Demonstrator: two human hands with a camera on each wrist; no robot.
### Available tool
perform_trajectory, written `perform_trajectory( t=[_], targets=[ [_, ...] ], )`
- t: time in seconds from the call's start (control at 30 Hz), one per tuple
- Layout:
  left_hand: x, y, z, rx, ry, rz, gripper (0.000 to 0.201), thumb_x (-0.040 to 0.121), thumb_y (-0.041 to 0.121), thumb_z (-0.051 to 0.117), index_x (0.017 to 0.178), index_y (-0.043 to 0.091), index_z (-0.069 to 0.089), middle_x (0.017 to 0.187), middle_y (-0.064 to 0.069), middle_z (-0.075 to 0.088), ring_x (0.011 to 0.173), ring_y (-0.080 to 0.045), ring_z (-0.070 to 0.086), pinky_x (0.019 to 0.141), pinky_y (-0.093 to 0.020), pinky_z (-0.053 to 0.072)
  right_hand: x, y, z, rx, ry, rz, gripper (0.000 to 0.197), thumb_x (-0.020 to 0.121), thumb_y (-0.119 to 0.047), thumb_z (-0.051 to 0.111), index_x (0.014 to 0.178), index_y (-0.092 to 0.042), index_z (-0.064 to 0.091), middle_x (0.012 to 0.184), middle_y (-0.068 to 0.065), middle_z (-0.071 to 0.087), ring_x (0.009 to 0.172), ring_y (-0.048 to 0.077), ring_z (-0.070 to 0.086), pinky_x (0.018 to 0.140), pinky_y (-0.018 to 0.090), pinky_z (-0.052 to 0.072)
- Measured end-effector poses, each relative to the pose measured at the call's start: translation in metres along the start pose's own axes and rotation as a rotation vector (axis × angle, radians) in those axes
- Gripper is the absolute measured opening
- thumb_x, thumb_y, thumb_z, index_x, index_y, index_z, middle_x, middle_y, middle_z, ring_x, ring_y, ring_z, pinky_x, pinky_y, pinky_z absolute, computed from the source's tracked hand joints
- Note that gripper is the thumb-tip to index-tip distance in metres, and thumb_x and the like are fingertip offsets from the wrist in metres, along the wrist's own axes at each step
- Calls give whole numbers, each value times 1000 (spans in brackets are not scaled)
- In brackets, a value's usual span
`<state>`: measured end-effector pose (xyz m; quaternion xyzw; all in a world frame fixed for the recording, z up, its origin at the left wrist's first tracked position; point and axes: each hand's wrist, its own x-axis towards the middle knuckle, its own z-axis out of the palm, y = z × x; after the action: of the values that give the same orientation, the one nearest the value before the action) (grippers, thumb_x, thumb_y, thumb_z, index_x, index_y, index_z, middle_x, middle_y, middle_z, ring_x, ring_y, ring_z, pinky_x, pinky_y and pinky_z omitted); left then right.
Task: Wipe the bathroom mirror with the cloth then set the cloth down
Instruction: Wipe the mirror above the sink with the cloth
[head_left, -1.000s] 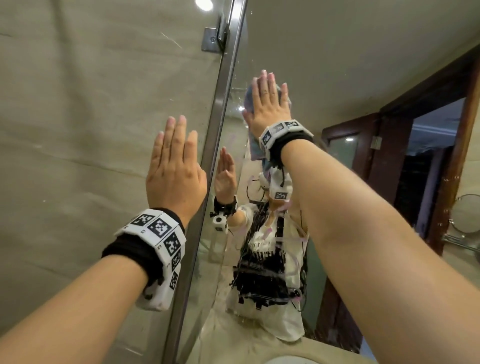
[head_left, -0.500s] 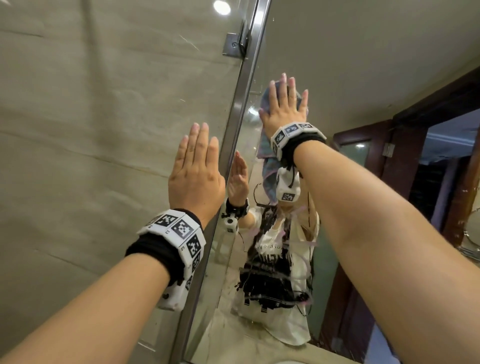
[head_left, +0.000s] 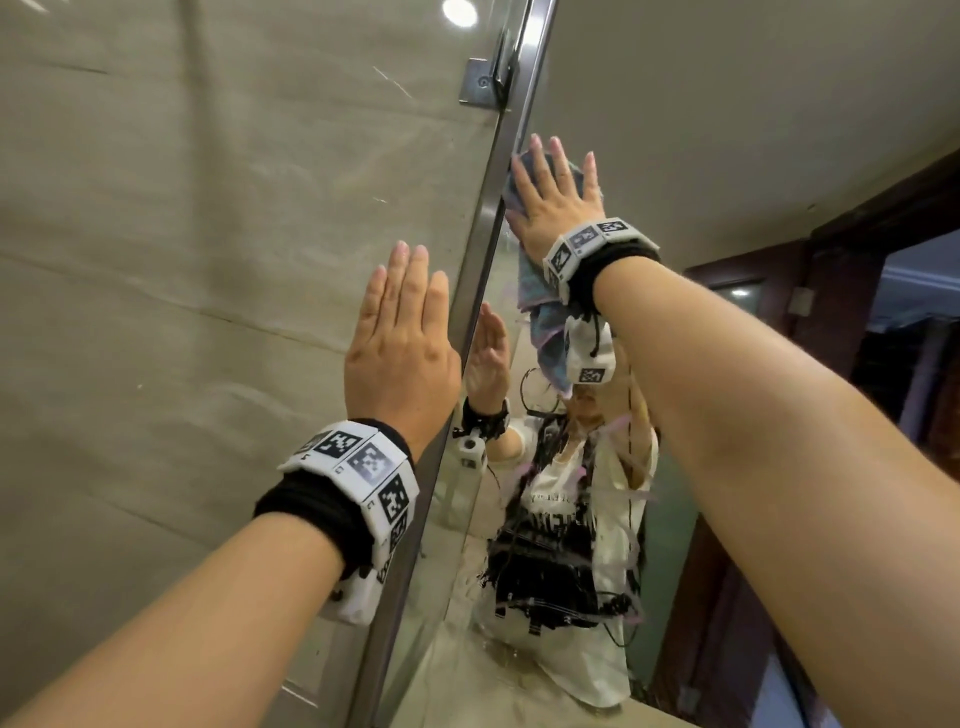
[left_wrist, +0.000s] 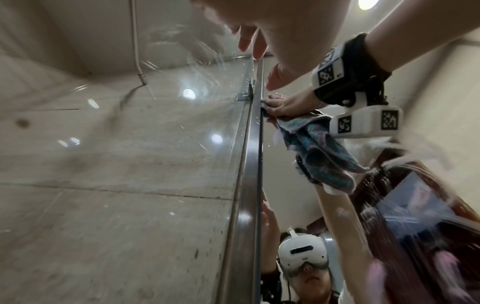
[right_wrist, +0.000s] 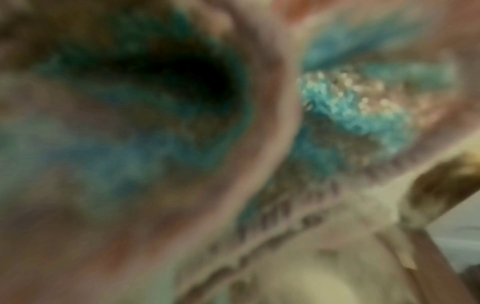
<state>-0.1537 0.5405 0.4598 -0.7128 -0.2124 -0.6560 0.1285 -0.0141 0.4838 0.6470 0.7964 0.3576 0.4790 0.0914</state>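
The mirror (head_left: 675, 130) fills the right of the head view, bounded on its left by a metal frame strip (head_left: 483, 244). My right hand (head_left: 558, 195) presses a blue and pink cloth (head_left: 543, 312) flat against the glass beside that strip, fingers straight and spread. The cloth's loose end hangs below the wrist. In the left wrist view the cloth (left_wrist: 322, 156) droops under my right hand (left_wrist: 283, 105). The right wrist view shows only blurred blue cloth (right_wrist: 350, 111) up close. My left hand (head_left: 402, 338) lies flat with straight fingers on the beige wall panel (head_left: 208, 260).
A metal bracket (head_left: 485, 83) sits high on the frame strip. The mirror reflects a person in a headset (left_wrist: 302, 253), a dark wooden door frame (head_left: 831, 291) and the stone counter (head_left: 467, 691) below.
My right hand has slid the cloth left across the glass to the frame strip. The left hand stays flat on the wall.
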Motion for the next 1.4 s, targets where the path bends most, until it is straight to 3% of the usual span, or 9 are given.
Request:
perform_trajectory(
  t=[0.23,0.43,0.63,0.8,0.9,1.03,1.13,1.27,1.4],
  targets=[
    [0,-1,3,46,-19,12,61,74,12,62,132,-2,47,144,-22,40,138,-35,33,114,-38,10,17,2,-11,14,21,84,61,100,-43,16,150,-19,-9,158,6,-18,145,25,-18,113,57,-12],
    [0,-1,4,-16,16,9,60,75,7,63,132,-2,46,144,-22,40,138,-34,33,115,-34,2,25,-1,-13,42,49,116,61,100,-40,17,150,-15,-8,158,7,-17,145,26,-17,114,56,-12],
    [-1,0,0,-22,-11,15,54,79,11,49,132,-1,47,144,-22,40,138,-33,33,115,-36,7,-2,-25,11,70,55,122,61,100,-37,18,149,-11,-9,158,9,-17,145,26,-16,114,55,-12],
    [-1,0,-4,-51,-50,10,57,79,7,56,134,-2,45,147,-22,37,140,-33,28,116,-38,10,-40,-46,37,42,18,74,63,100,-40,18,149,-12,-8,158,8,-15,146,23,-15,113,52,-14],
    [-1,0,-4,-66,-59,16,57,78,5,57,133,-3,45,146,-23,37,140,-34,28,116,-39,11,-52,-26,38,-1,5,-2,61,100,-41,16,150,-14,-8,158,5,-16,146,22,-16,113,51,-15],
    [-2,1,-4,-97,-58,9,57,79,5,56,134,-4,44,146,-23,36,141,-35,27,117,-40,10,-75,47,31,83,87,278,62,100,-41,18,150,-15,-9,158,7,-15,146,23,-14,114,52,-13],
    [-2,3,-6,-129,-73,-17,58,79,6,53,136,-4,41,148,-23,33,142,-34,22,118,-35,1,-111,85,37,92,138,443,63,100,-39,23,150,-12,-5,159,9,-12,147,24,-11,114,52,-10],
    [-1,1,-8,-163,-56,-33,57,81,5,50,136,-4,39,149,-23,31,143,-33,19,114,-23,-16,-154,90,54,127,122,616,64,100,-39,23,150,-10,-4,159,12,-9,147,26,-9,115,51,-8],
    [-1,2,-11,-198,-91,-57,57,83,6,51,138,-3,38,150,-22,29,144,-32,17,118,-34,-1,-164,59,66,158,100,728,67,100,-43,23,149,-7,-5,158,16,-9,146,31,-9,116,52,-7]
  ],
)
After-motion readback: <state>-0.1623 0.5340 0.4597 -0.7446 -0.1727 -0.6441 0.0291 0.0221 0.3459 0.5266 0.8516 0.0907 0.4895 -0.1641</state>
